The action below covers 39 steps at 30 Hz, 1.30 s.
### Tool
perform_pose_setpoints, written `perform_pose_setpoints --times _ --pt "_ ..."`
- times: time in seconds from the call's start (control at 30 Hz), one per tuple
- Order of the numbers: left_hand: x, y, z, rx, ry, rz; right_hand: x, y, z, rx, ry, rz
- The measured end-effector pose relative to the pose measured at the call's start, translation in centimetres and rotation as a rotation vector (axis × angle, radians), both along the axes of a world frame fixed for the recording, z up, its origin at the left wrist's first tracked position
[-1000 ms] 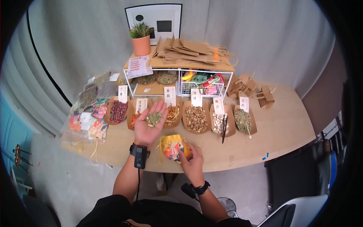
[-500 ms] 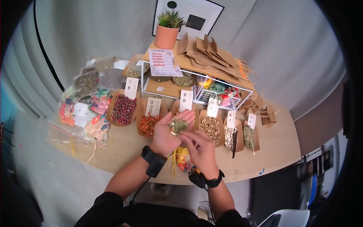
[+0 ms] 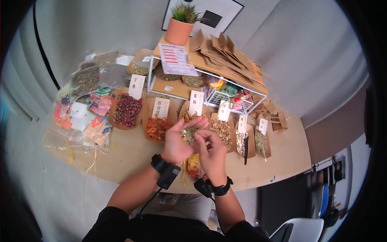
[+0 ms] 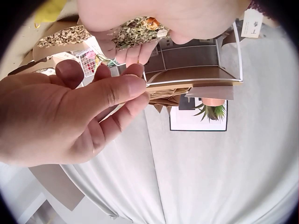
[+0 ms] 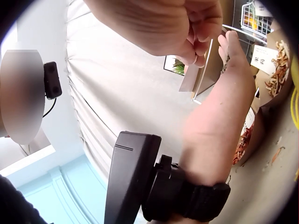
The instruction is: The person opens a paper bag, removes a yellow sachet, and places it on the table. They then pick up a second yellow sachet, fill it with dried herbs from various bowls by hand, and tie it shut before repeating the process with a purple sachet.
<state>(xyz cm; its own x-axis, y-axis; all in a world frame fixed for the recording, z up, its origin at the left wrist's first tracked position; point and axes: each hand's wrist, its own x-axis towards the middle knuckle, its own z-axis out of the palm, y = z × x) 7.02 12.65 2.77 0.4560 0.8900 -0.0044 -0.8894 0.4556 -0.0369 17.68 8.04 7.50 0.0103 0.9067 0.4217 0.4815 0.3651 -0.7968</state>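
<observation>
In the head view my left hand (image 3: 176, 146) is palm up and slightly cupped, a small heap of dried green herbs (image 3: 188, 136) lying in it. The left wrist view shows an orange bit among the herbs (image 4: 140, 33). My right hand (image 3: 213, 157) is close beside the heap, fingers bent. Its thumb tip meets the fingertips in the left wrist view, and nothing shows between them. Below the hands a yellow drawstring pouch (image 3: 194, 166) with a colourful print lies on the table, partly hidden by the right hand.
Labelled paper trays stand in a row, with dark red buds (image 3: 128, 109), orange petals (image 3: 157, 128), brown pieces (image 3: 221, 133) and other dried plants. Behind them, a shelf (image 3: 165, 86) bears paper bags (image 3: 223, 50) and a potted plant (image 3: 178, 30). Plastic packets (image 3: 84, 82) lie at left.
My right hand has left the pouch and come up to the herbs in my left palm. The left hand has become more cupped. The head view has shifted and tilted.
</observation>
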Motion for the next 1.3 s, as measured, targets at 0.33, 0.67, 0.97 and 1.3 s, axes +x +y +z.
perform_pose_setpoints --times 0.33,0.67,0.97,1.3 --pt "-0.5 -0.1 0.2 -0.031 -0.095 0.010 10.8 1.6 -1.0 0.067 -0.119 -0.422" --pt "-0.4 0.0 -0.3 0.040 -0.035 -0.016 12.6 3.5 -0.2 0.004 -0.406 -0.306" --pt "-0.5 0.0 -1.3 0.071 0.029 -0.070 0.2 2.3 2.5 0.074 -0.529 0.217" --pt "0.1 0.1 -1.7 0.040 0.071 -0.057 -0.1 2.8 2.1 0.055 -0.502 0.235"
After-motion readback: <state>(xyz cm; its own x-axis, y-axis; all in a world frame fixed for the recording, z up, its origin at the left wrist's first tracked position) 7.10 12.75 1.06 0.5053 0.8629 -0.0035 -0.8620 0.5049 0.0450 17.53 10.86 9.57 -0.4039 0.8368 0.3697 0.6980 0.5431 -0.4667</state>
